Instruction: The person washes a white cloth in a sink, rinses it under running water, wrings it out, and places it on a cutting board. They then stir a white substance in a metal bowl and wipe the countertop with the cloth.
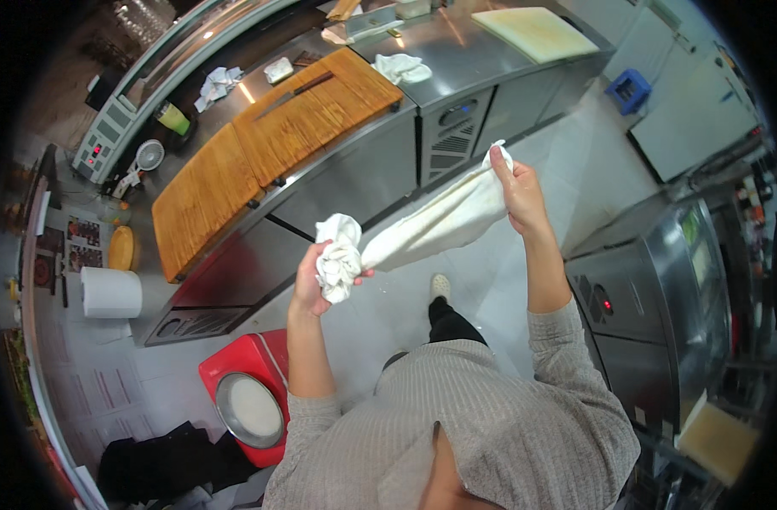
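A white cloth [439, 220] stretches between my two hands above the grey floor. My left hand [312, 280] grips a bunched, crumpled wad of white cloth [339, 258] at its lower left end; whether the wad and the stretched part are one piece, I cannot tell. Up and to the right, my right hand [522, 191] pinches the other end, thumb on top, and the stretched part hangs slightly slack. Beyond the cloth, a knife [293, 94] lies on wooden cutting boards [325, 121] on the steel counter.
More white cloths [401, 68] [219, 86] lie on the counter, with a pale cutting board [534, 32] at its far end. A steel bowl [249, 410] sits on a red surface [235, 354] at lower left. A steel cabinet [624, 306] stands to my right, a blue stool [629, 91] beyond.
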`<action>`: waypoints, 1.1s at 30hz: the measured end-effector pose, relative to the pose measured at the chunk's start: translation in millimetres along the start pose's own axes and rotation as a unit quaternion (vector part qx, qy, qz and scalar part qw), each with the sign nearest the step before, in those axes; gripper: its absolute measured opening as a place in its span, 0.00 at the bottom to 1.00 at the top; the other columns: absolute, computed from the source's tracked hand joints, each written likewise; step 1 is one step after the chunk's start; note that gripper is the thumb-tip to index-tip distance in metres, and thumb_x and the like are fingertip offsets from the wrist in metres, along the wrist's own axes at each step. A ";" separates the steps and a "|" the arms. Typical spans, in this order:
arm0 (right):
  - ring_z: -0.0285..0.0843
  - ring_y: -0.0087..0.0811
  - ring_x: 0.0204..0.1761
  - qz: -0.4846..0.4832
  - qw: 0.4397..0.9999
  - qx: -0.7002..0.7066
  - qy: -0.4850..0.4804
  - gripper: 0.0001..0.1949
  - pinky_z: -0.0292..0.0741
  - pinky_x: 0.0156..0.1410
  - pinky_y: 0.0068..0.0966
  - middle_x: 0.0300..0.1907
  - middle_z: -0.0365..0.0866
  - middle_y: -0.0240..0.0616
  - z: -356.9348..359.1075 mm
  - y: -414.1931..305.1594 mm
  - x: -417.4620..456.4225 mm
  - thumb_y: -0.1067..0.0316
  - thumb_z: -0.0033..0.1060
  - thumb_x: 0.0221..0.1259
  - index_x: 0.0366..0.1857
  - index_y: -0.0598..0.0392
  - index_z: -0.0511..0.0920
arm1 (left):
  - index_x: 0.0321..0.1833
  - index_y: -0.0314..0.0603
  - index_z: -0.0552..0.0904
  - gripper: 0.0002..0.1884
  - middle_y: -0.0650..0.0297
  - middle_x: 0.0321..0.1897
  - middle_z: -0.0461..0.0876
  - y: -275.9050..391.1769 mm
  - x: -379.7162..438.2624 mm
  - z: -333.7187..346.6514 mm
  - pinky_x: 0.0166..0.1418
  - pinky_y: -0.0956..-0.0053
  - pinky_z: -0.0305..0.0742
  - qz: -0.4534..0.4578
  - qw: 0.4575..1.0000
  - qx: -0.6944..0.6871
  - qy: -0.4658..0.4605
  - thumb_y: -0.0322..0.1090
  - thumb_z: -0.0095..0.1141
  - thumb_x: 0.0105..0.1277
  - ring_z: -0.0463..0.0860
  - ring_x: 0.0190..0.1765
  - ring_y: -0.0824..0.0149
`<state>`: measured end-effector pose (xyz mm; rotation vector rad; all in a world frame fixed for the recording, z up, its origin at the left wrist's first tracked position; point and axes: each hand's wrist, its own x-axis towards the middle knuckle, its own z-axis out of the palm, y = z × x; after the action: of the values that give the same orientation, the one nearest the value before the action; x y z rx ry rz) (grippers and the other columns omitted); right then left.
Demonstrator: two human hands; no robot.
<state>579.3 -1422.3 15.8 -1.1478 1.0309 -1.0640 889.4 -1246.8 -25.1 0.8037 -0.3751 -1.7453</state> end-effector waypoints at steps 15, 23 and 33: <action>0.77 0.17 0.41 0.004 0.977 0.013 -0.212 0.20 0.74 0.48 0.18 0.40 0.84 0.30 149.7 17.9 274.7 0.52 0.54 0.74 0.49 0.62 0.80 | 0.54 0.37 0.78 0.24 0.53 0.37 0.84 169.2 110.0 -76.0 0.26 0.68 0.78 0.265 0.948 -0.142 0.108 0.48 0.35 0.73 0.82 0.26 0.59; 0.81 0.54 0.51 -0.088 0.896 -0.435 -0.031 0.33 0.75 0.57 0.43 0.47 0.83 0.58 229.5 103.9 453.1 0.36 0.60 0.60 0.52 0.61 0.77 | 0.52 0.40 0.76 0.22 0.53 0.36 0.84 271.9 253.3 -214.4 0.26 0.71 0.80 0.232 0.927 -0.060 0.289 0.50 0.35 0.74 0.84 0.28 0.61; 0.78 0.22 0.28 0.084 0.902 -0.122 -0.406 0.08 0.74 0.34 0.23 0.27 0.80 0.35 208.6 141.5 336.3 0.64 0.60 0.67 0.42 0.56 0.80 | 0.69 0.43 0.65 0.28 0.56 0.46 0.81 191.2 280.7 -144.5 0.31 0.63 0.83 0.027 0.975 -0.047 0.217 0.41 0.47 0.66 0.85 0.40 0.63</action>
<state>861.2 -1701.0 -124.0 -1.4878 0.5730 -0.2429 1084.3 -1550.5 -102.8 1.0640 -0.0198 -1.4743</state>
